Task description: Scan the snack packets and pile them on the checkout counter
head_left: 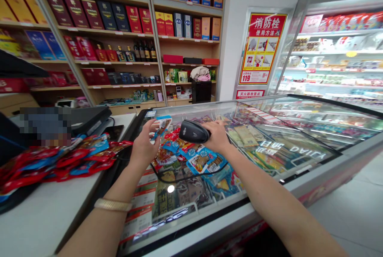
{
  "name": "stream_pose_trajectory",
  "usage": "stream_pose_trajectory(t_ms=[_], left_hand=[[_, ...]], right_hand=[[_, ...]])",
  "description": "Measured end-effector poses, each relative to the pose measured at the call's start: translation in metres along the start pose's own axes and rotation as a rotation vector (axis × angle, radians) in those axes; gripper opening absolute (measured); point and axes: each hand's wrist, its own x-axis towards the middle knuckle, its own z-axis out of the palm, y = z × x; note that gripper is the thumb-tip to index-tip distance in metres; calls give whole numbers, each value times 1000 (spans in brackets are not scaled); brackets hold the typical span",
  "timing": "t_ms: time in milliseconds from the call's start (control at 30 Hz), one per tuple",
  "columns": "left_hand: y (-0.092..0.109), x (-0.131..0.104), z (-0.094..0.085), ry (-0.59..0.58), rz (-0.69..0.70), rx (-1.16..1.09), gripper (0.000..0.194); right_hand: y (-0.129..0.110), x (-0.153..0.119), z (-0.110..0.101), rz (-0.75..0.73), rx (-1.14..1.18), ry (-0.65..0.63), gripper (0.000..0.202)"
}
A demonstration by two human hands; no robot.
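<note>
Above the glass lid of the freezer [179, 219], my left hand [145, 145] pinches a small blue snack packet [163, 125] between thumb and fingers. Wrapped round the handle of a black barcode scanner [194, 131] is my right hand [217, 137]; the scanner's head points left, toward the packet. Under and beside the scanner, blue and red snack packets [200, 161] lie on the glass. The scanner's black cable [179, 180] loops across the lid in front of them.
Many red and blue packets [77, 157] are heaped on the white counter [66, 209] at left, beside a black device [89, 119]. Shelves [113, 29] of boxes and bottles stand behind. A lit display fridge [338, 65] is at the back right.
</note>
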Motion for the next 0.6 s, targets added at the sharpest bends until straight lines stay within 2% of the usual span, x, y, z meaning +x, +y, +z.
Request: stream_pose_trajectory(t_ms=[367,500,600], left_hand=[[4,-4,5,-47,51,20,54],[1,-4,6,-40,77,26,51],[-1,-5,9,-10,106,56,40]], right_hand=[[-1,1,-3,15,-21,-16,30],[2,2,-2,40,-11,18,35],[6,2,-2,57,-12,67,31]])
